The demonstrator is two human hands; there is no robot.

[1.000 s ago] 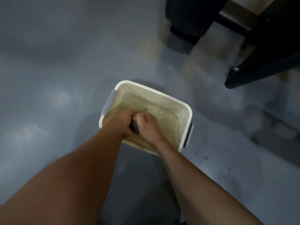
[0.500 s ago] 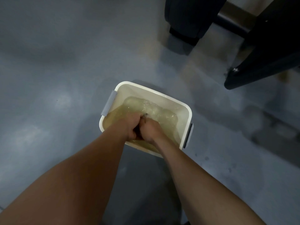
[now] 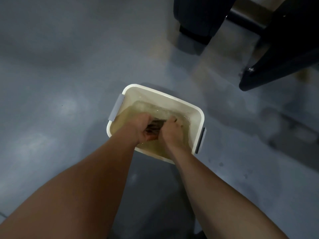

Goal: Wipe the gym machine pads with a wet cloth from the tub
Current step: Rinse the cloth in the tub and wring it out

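Note:
A cream plastic tub (image 3: 156,91) with grey side handles stands on the grey floor, part filled with cloudy yellowish water. Both my hands are in it. My left hand (image 3: 138,127) and my right hand (image 3: 171,131) each grip one end of a dark wet cloth (image 3: 154,127), which is bunched and stretched between them just at the water's surface. Most of the cloth is hidden inside my fists.
Black gym machine parts stand at the back right: a dark padded block (image 3: 198,18) and a black frame foot (image 3: 269,73) on the floor. The floor right of the tub carries wet marks. Open grey floor lies to the left.
My hands, pressed together before, have drawn apart, and a stretch of the dark cloth now shows between them. The water has rippled.

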